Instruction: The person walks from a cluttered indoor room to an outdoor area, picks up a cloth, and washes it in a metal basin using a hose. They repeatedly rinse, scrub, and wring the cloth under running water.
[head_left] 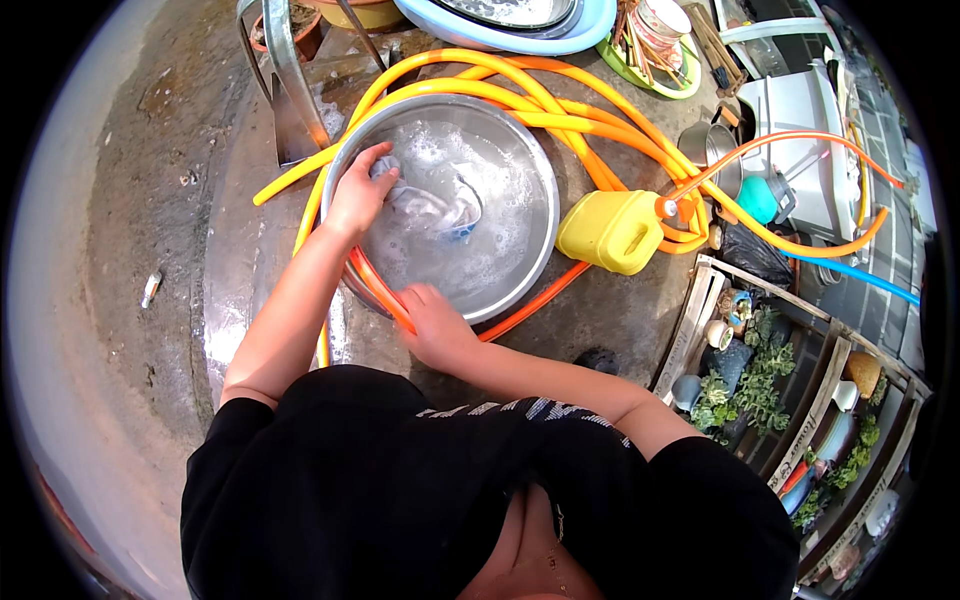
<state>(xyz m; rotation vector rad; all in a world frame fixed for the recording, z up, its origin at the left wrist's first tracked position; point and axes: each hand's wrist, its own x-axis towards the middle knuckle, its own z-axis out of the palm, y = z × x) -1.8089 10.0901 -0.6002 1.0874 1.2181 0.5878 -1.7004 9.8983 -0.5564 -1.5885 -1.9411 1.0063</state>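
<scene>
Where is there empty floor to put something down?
Bare concrete lies left of the basin, past the left hand, and in front of the yellow jug. Behind and right it is crowded with orange hose, bowls and plants.

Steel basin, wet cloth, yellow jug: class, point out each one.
Steel basin (pixel 520 165): head view, bare inner wall at right.
Wet cloth (pixel 432 208): head view, bunched middle.
Yellow jug (pixel 608 230): head view, top face.

Wet cloth (pixel 430 208) in soapy steel basin (pixel 520 255)

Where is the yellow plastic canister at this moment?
In the head view, the yellow canister lies right of the metal basin, on the ground among the orange hose loops.
</scene>
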